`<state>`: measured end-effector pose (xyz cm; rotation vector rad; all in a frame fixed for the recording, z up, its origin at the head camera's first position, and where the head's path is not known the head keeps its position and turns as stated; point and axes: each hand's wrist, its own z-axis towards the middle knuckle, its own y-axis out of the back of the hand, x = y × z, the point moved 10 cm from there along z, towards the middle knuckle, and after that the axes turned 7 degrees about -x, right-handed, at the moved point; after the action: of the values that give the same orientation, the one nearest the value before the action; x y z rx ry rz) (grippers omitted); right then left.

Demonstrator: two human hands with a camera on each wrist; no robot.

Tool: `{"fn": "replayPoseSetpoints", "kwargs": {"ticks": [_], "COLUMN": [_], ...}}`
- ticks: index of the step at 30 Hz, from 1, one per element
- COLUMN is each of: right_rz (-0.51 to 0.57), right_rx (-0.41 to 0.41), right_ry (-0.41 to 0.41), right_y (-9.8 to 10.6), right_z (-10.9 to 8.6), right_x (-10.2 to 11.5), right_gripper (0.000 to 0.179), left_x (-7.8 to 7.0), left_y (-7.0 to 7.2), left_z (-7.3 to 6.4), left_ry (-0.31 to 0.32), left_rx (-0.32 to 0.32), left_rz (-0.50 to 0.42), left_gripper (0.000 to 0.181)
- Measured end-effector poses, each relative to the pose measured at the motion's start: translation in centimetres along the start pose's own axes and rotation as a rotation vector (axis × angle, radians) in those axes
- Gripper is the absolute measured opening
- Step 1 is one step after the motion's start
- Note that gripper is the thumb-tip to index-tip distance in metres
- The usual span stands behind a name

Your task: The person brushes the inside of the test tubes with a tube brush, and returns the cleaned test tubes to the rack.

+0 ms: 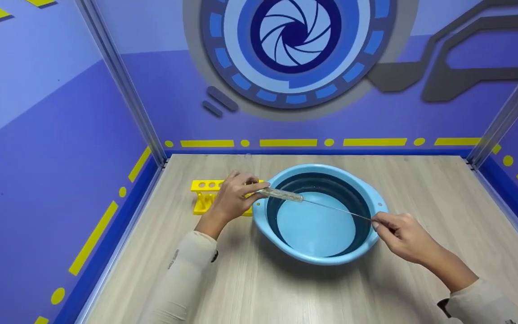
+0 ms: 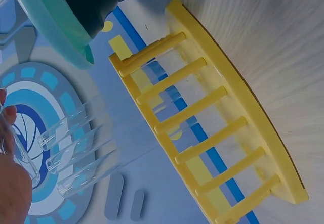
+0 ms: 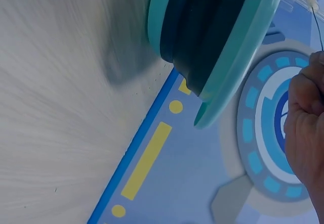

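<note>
My left hand pinches a clear glass test tube above the left rim of a blue basin. Inside the tube sits the pale bristle head of a test tube brush, its thin wire slanting down to the right across the basin. The fingers and thumb of my right hand pinch the wire's far end by the basin's right rim. In the right wrist view, the brush wire runs from the tube to my right hand. The left wrist view shows only part of my left hand.
A yellow test tube rack stands left of the basin, partly behind my left hand. Several clear test tubes stand in it. The basin has a dark collapsible wall. Blue printed panels enclose the wooden tabletop at the back and sides.
</note>
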<state>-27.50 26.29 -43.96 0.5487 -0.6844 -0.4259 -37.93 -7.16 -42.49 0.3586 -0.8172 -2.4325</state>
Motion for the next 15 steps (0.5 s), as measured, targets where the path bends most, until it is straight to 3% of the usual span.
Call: {"fn": "replayPoseSetpoints", "kwargs": {"ticks": [9, 15], "right_rz": [-0.037, -0.152], "right_rx": [0.035, -0.011], "right_ry": [0.009, 0.158], "right_y": [0.1, 0.5], "right_z": [-0.1, -0.3], "right_x": [-0.4, 0.2], "right_gripper": [0.026, 0.029], "left_x": [1.3, 2.2], "left_y": [-1.6, -2.1], "left_z": [-0.3, -0.9], "left_ry": [0.14, 0.235], "left_rx": [0.212, 0.31], "left_rz": [-0.044, -0.145], "left_gripper": [0.03, 0.036]}}
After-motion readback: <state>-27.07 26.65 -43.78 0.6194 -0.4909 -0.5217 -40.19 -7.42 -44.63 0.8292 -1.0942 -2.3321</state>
